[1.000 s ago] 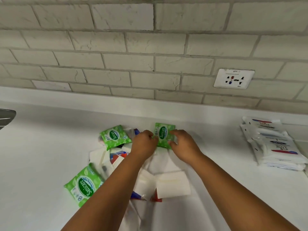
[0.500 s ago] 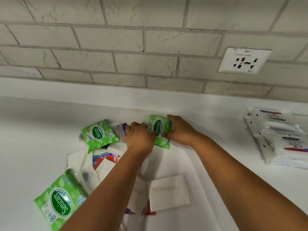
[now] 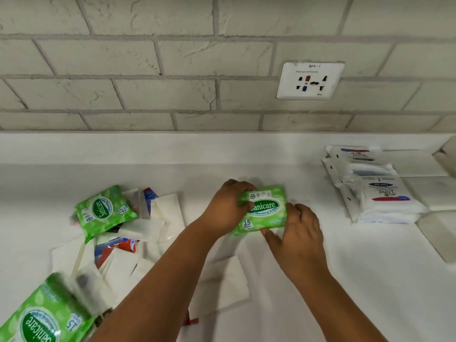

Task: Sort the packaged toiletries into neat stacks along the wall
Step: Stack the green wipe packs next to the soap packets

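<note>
A green Sanicare wipes pack [image 3: 265,210] lies label-up just above the white counter [image 3: 370,280], between my two hands. My left hand [image 3: 225,206] grips its left edge, thumb on top. My right hand [image 3: 299,233] holds its lower right corner with the fingers curled under it. A second green wipes pack [image 3: 103,211] rests on a loose pile of white sachets and red-blue packets [image 3: 128,245] at the left. A third green pack [image 3: 42,319] sits at the bottom left corner. A stack of white Dove packets [image 3: 377,191] stands at the right, near the wall.
The tiled wall carries a white socket plate [image 3: 310,80]. A white upstand [image 3: 172,146] runs along the back of the counter. Flat white sachets [image 3: 222,282] lie under my forearms. A pale object [image 3: 444,156] shows at the far right edge.
Both hands have carried the green wipes pack to the right and turned it from upright to landscape, label facing me. The view has shifted closer to the counter.
</note>
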`<state>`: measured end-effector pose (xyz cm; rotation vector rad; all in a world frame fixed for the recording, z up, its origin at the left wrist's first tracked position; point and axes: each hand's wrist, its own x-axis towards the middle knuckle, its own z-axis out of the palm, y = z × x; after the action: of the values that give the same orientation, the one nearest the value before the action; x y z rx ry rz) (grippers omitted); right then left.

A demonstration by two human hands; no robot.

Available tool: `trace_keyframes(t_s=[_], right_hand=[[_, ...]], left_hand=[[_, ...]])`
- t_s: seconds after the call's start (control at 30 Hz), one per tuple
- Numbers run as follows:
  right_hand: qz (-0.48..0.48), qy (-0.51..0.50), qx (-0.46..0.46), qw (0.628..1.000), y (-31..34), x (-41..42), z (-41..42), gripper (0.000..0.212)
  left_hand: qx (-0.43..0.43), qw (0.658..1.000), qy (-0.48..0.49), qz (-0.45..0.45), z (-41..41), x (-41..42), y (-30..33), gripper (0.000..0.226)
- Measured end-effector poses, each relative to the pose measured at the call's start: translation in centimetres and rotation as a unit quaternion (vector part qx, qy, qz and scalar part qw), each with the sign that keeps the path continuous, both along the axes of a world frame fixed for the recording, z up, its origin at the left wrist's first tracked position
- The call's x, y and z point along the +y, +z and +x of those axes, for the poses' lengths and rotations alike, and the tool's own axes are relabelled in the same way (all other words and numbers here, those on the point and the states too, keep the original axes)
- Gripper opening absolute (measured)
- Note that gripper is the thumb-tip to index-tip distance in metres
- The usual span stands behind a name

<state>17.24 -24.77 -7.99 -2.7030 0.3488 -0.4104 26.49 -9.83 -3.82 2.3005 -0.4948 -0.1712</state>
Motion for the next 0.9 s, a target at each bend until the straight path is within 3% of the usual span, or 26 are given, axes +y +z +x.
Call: trace_keyframes(t_s=[0.2,0.27,0.4,0.57,0.77,0.9], right_hand=[[0.002,0.085,-0.049,0.995,-0.8,-1.6,-0.5,0.038],[0.003,0.074,-0.058,0.996,-1.2,-2.0,-0.3,0.037],[0.017,0.055,-0.075,0.996,-1.6,-3.0,0.5,0.044],[0.020,0.042,-0.120,0.992,-2.1,-4.7,2.7,0.040],[-0.005,0.001,-0.141,0.990,-2.1,-6.7,6.0,0.033],[-0.048,-0.021,-0.136,0.989,-2.0,-7.7,7.7,0.030]], left_hand=[[-0.084,0.995,0.055,0.007,-0.8,-3.4,-1.4,0.037],[-0.113,0.991,0.061,0.025,-1.0,-3.6,-1.5,0.033],[-0.089,0.994,0.030,0.054,-1.7,-3.8,-2.4,0.036],[-0.093,0.995,0.019,0.030,-0.7,-5.3,-2.9,0.036],[-0.117,0.990,0.002,0.074,2.3,-7.7,-3.8,0.041],[-0.112,0.992,-0.005,0.056,3.8,-9.4,-3.6,0.037]])
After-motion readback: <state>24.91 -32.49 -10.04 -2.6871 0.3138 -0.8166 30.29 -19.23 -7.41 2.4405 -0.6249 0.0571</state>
